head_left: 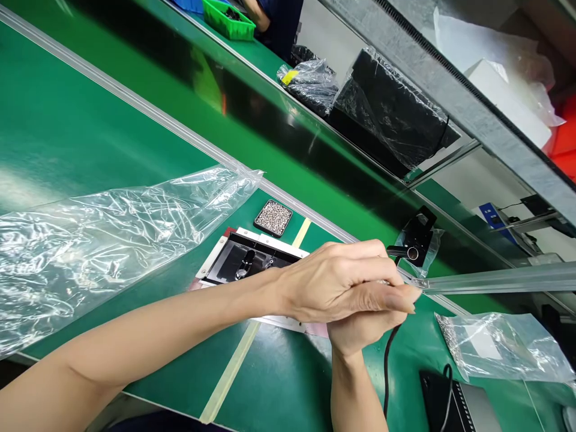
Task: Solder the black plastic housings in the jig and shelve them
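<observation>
My left hand (342, 279) reaches in from the left and lies across my right hand (366, 330), its thumb and fingers pressed together. Below it, my right hand is closed, with its fingers mostly covered. Whatever lies between the hands is hidden. A black tube-shaped piece with a round metal-rimmed end (407, 252) shows just behind the knuckles; I cannot tell whether a hand holds it. A black cable (387, 372) runs down beside my right wrist. Under my left forearm sits a black panel (225, 264) in a pale frame, partly covered.
A small black tray of tiny metal pieces (273, 217) stands behind the panel. Clear plastic sheeting (112, 246) spreads at left; a plastic bag (504, 345) lies at right near a dark notebook-like object (477, 405). A metal bar (495, 279) juts in. Another person's arm (258, 13) shows beyond.
</observation>
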{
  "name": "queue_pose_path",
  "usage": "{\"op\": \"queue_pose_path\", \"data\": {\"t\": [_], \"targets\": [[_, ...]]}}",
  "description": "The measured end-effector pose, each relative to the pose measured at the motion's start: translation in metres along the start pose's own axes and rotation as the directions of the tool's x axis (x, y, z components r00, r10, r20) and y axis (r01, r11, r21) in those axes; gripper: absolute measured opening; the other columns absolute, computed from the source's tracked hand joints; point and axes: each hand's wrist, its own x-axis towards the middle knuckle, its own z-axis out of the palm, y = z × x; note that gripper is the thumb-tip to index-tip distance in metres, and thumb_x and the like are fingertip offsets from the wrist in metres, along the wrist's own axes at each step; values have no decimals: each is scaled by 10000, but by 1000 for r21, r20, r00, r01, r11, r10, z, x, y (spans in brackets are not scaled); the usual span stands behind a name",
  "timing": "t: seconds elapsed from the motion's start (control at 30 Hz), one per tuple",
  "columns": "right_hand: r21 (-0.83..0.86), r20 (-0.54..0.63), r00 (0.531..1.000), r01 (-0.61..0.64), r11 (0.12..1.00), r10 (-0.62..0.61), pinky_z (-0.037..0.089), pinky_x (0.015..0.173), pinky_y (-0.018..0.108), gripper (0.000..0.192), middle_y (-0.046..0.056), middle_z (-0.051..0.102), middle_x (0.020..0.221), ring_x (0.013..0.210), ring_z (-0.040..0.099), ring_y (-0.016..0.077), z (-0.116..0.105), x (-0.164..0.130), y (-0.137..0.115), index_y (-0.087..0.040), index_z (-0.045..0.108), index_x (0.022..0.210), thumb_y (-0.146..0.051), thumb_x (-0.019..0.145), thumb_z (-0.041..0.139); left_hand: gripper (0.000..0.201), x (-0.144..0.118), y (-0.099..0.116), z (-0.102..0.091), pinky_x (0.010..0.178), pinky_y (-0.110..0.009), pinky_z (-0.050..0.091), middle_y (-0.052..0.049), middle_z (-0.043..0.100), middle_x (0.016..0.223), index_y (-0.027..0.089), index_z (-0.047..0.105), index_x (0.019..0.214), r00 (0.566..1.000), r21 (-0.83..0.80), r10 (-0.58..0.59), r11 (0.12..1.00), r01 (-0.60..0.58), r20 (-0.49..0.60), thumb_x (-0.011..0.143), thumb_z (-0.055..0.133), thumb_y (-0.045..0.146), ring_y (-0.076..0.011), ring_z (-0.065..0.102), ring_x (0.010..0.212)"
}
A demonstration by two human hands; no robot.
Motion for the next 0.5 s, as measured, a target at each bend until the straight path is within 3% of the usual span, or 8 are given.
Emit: {"op": "queue_pose_path", "data": {"t": [0.17, 0.3, 0.5], "targets": [[6, -15, 998, -63, 998, 63, 372, 527, 260, 478, -28, 220, 653, 562, 313, 105, 2, 1, -2, -211, 413, 657, -493, 1037, 348, 293, 1, -7, -2, 778, -290, 480, -79, 698, 925, 152, 712, 1024, 995, 7, 102, 995, -102, -1, 1057, 498, 350, -159, 548, 855], [12, -28, 995, -96, 995, 96, 370, 517, 272, 520, -24, 258, 641, 563, 327, 105, 4, 1, 0, -210, 391, 632, -540, 1030, 341, 299, 2, -9, -2, 771, -287, 485, -72, 692, 904, 158, 711, 976, 996, -20, 84, 996, -85, -9, 1055, 501, 356, -156, 552, 855], [-81, -122, 992, 1, 997, -11, 339, 497, 270, 531, -23, 312, 635, 568, 301, 97, 8, 0, 1, -200, 404, 615, -565, 1000, 436, 343, 1, -12, -1, 754, -286, 494, -65, 692, 857, 169, 716, 936, 998, -21, 66, 998, -66, -24, 1049, 506, 416, -154, 558, 823]]}}
